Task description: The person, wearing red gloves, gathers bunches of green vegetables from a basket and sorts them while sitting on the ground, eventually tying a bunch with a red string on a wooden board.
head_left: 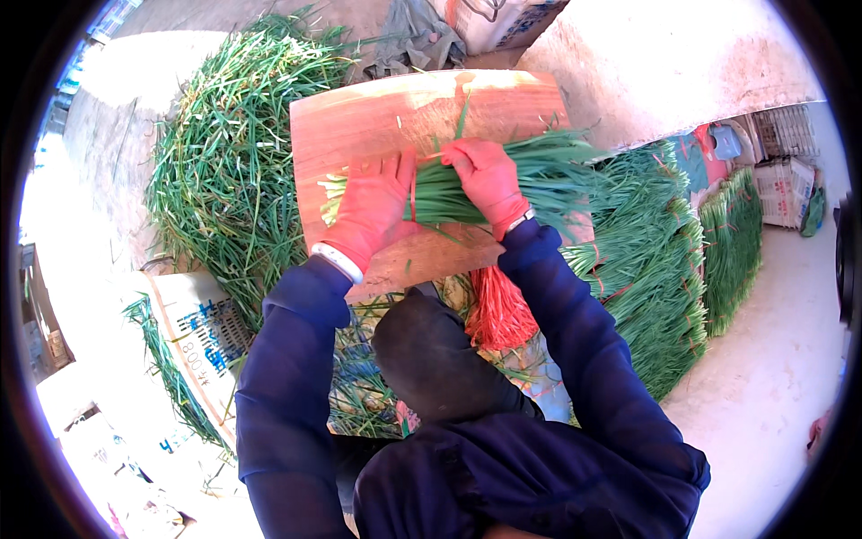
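Observation:
A bunch of garlic chives lies across a reddish wooden board, pale cut ends to the left and green leaf tips to the right. My left hand, in a red glove, is closed over the pale end. A thin red tie runs around the bunch beside it. My right hand, also red-gloved, rests on the leaves with thumb and fingers pinched together. A short length of the tie seems to lead into that pinch, though the fingertips partly hide it.
A large heap of loose chives lies left of the board. Stacked tied bunches stand at the right. Many red ties hang below the board's near edge. A printed white sack is at the lower left, and a grey cloth lies beyond the board.

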Demonstrator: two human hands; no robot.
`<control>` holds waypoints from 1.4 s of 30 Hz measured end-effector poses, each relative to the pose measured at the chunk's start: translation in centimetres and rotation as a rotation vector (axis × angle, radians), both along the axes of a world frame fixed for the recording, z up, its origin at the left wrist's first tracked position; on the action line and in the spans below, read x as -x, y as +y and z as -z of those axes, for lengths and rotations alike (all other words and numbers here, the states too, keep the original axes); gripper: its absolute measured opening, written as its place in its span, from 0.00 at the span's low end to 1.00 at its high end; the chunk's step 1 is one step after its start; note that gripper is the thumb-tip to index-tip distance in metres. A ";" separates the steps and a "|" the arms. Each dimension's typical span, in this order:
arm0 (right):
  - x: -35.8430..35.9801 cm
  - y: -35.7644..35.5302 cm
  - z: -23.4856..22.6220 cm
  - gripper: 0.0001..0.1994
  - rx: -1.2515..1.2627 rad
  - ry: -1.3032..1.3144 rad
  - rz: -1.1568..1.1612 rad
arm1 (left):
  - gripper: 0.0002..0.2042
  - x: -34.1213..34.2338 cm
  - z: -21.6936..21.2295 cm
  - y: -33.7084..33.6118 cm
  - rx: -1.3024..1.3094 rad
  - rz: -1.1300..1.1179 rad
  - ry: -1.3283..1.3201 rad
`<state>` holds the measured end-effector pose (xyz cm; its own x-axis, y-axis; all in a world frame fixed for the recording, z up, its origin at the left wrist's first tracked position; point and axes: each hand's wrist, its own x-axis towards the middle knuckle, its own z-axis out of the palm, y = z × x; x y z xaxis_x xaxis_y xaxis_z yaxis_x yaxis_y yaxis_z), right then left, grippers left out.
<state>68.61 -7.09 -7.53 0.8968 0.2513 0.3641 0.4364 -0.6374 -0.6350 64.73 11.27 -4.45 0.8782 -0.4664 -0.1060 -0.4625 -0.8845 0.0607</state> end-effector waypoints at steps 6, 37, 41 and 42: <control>-1.3 0.4 2.1 0.09 0.338 -0.090 0.084 | 0.28 5.4 1.2 -1.5 0.325 -0.105 -0.126; 5.7 6.6 -1.3 0.11 -0.653 0.135 0.000 | 0.31 -0.9 5.2 2.7 0.427 0.039 0.205; 14.7 7.3 1.9 0.08 -0.472 0.192 0.134 | 0.32 -2.3 2.1 0.7 0.133 -0.062 0.350; 15.1 6.4 3.0 0.08 -0.494 0.262 0.119 | 0.32 -2.2 2.2 0.6 0.171 -0.048 0.345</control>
<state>53.47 -0.65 -10.56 0.9846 -0.0003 0.1746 0.1679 -0.2726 -0.9474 66.88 11.84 -6.61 0.8260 -0.4620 -0.3230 -0.3474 -0.8684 0.3538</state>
